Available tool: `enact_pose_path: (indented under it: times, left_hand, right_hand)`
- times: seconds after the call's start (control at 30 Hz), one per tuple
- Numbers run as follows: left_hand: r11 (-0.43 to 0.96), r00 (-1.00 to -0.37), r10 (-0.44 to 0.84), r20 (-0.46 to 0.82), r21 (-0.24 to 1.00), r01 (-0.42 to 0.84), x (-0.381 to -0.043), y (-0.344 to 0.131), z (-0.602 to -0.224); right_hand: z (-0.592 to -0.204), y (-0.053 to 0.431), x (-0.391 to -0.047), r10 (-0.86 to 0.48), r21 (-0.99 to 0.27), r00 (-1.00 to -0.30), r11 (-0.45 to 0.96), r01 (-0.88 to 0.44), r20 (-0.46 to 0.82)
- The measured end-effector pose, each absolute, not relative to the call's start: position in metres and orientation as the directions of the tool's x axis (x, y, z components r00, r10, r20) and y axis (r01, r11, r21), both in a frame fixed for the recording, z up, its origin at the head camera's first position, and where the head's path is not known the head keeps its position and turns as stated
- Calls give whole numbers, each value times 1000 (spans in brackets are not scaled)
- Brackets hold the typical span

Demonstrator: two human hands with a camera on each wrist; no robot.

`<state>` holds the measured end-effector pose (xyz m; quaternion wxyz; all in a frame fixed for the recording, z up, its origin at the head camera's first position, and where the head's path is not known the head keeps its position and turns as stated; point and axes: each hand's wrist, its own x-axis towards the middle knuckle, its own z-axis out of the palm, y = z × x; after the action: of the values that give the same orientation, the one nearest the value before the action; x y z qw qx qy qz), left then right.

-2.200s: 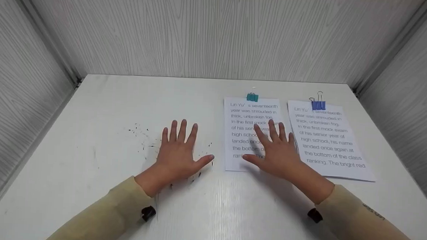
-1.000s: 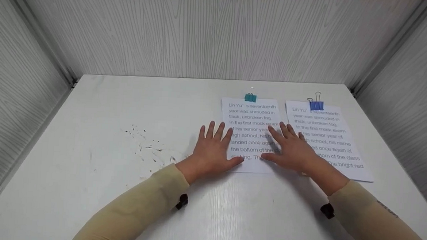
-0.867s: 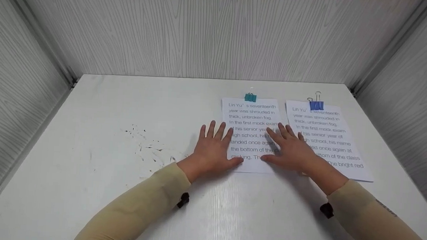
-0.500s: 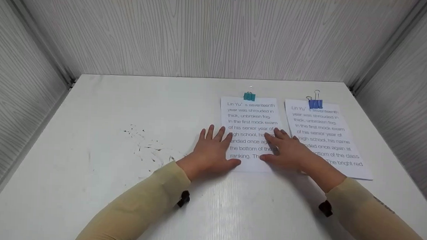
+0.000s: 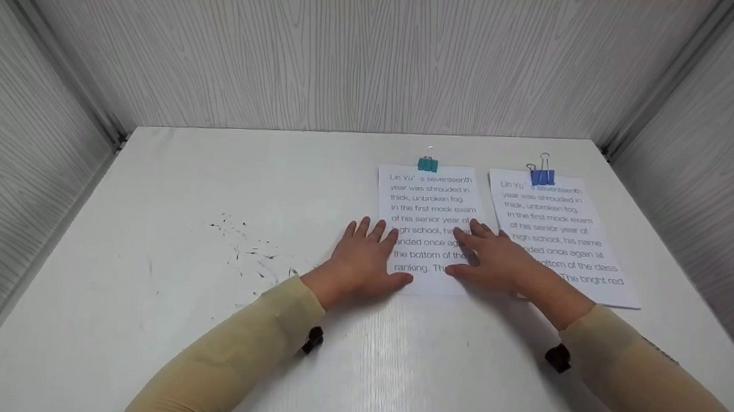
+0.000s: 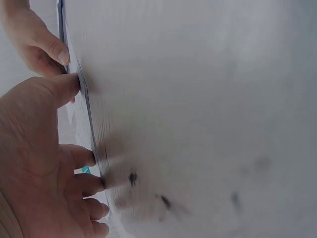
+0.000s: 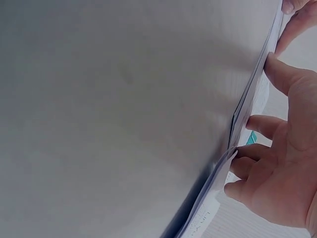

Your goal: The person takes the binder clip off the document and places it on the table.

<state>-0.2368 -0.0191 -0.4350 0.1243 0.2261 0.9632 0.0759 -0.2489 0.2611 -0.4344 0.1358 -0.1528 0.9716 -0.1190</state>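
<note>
Printed sheets in a left-hand stack point(image 5: 430, 200) lie on the table with a teal binder clip point(image 5: 427, 164) at the top edge. My left hand point(image 5: 363, 259) rests along this stack's lower left side, thumb over its bottom corner. From the other side my right hand point(image 5: 496, 260) touches its lower right part, fingers slightly bent. In the right wrist view, the fingertips point(image 7: 256, 120) meet the paper edges. A second printed stack point(image 5: 551, 231), with a blue binder clip point(image 5: 542, 177) on top, lies to the right, partly hidden under my right hand and wrist.
The white table point(image 5: 173, 189) has dark marks point(image 5: 258, 250) left of my left hand. A grey wood-grain panel point(image 5: 375, 56) rises behind, with side panels at left and right. Black wrist devices point(image 5: 313, 340) show under both sleeves.
My left hand has moved right, from the bare table onto the left stack's edge. My right hand shifted slightly right and down, and its fingers drew closer together. The stacks stay put.
</note>
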Motion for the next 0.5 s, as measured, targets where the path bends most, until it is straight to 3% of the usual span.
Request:
enact_pose_path:
  times: [0.5]
  left_hand:
    - [883,-864,460,-204,207,421,-234,-21,-433]
  right_hand:
    - [-431,258,-246,-339,-263,-913,924,-277,-228]
